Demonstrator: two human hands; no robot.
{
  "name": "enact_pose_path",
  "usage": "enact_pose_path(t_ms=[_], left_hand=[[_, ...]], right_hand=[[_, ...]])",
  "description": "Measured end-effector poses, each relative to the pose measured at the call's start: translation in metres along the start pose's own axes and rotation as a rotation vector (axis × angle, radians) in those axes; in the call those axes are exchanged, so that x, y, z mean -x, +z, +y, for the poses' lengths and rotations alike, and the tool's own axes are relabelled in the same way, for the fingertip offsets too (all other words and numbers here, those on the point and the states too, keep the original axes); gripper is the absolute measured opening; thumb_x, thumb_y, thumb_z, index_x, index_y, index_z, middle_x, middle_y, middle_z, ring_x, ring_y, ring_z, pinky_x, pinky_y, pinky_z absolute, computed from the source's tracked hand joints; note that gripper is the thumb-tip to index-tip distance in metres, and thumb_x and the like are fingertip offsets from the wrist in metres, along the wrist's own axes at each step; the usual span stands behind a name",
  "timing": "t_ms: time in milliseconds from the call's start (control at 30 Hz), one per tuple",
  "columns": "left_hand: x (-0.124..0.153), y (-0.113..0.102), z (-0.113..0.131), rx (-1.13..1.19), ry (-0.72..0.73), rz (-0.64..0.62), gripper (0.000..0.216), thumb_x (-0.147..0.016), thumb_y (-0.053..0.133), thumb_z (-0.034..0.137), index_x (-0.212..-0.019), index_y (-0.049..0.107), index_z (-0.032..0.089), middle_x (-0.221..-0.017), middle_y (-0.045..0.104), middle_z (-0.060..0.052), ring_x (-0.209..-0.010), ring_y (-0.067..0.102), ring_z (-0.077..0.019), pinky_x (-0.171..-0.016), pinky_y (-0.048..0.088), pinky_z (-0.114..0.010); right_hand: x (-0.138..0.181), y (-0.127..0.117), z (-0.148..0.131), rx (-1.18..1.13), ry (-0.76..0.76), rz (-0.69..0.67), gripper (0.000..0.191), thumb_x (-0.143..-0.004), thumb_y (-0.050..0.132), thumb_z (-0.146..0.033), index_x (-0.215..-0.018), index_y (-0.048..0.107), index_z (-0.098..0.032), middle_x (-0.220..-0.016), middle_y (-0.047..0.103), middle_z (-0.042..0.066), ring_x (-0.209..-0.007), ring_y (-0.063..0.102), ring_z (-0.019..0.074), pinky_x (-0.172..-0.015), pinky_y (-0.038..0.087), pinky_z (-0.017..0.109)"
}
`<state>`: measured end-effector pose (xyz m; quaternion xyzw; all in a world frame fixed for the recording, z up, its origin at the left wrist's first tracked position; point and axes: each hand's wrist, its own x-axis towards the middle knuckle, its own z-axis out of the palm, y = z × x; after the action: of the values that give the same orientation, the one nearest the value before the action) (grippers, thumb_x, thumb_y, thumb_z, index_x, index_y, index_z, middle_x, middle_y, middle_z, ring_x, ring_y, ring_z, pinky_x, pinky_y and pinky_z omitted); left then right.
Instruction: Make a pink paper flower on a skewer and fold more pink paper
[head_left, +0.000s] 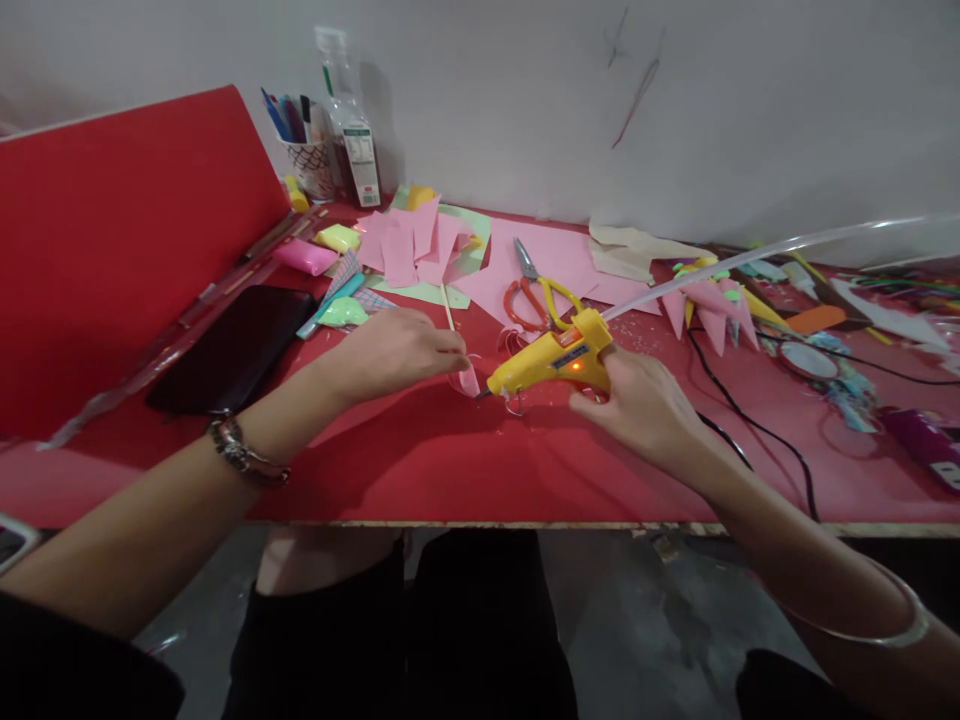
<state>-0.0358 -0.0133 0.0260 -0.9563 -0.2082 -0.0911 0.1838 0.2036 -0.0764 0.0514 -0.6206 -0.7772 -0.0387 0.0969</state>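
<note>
One glue gun, clamped in the right hand, pointed toward eight o'clock, just beside pink paper pinched between the left hand's fingers.

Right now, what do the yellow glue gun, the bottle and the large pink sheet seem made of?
Glue gun: probably plastic, from its smooth, moulded body. Bottle: shiny and see-through, perhaps glass or clear plastic. Pink sheet: likely matte paper, being thin and flat.

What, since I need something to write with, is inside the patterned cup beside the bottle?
Several pens or markers stand in the patterned cup, blue and dark ones among them. The cup's wall covers their lower ends and anything deeper inside.
</note>
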Motion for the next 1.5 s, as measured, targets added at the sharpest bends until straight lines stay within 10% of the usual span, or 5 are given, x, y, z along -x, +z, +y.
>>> enact_pose_path(t_ms=[1500], left_hand=[[-0.0059,-0.0103,0.0058,-0.004,-0.026,-0.122,0.028,-0.087,0.033,0.017,-0.091,0.060,0.021,-0.091,0.063,0.000,-0.062,0.053,-0.0096,-0.053,0.032,-0.025]], right_hand=[[-0.0018,-0.0012,0.0012,-0.009,-0.020,-0.061,0.008,-0.067,0.044,-0.020,-0.070,0.049,-0.016,-0.052,0.046,0.000,-0.044,0.039,0.0117,-0.042,0.022,0.023]])
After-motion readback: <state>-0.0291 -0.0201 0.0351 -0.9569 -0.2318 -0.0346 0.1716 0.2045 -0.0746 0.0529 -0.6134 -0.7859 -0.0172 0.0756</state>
